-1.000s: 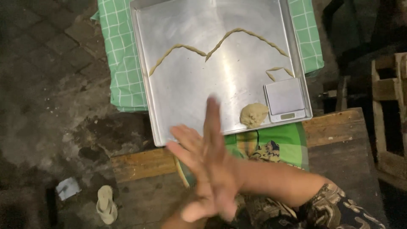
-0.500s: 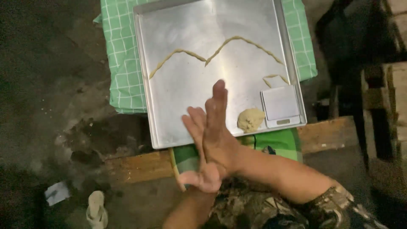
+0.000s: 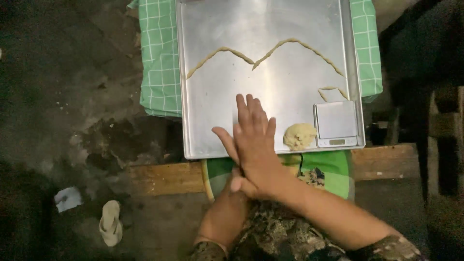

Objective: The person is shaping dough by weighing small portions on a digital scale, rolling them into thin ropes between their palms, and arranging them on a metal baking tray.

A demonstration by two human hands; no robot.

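Dough is presumably pinched between the palms, though none of it shows, so whether either grip holds anything cannot be told. The right hand lies flat over the left hand, fingers straight and unclenched, above the near edge of the metal tray. Risk: a strand rolled there could slip out past the tray's rim (the floor lies below). The dough lump sits just beside the small scale; twisted dough strips lie farther up.
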